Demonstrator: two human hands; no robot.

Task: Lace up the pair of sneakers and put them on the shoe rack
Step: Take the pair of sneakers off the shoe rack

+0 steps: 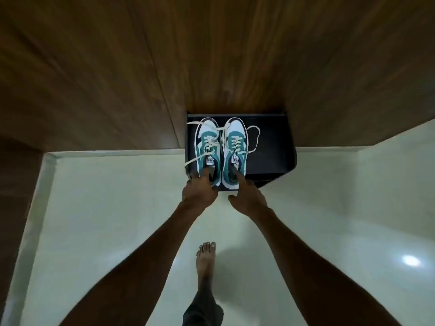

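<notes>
Nearest the camera, one bare foot stands on the pale tiled floor. Both forearms extend forward to a black shoe rack set against a wooden wall. Two teal-and-white sneakers sit side by side on the rack's top, toward its left edge, toes pointing at the wall. Left hand grips the heel of the left sneaker, fingers curled into the collar. Right hand is partly open, index finger touching the heel of the right sneaker. White laces trail loose past both shoes' sides.
</notes>
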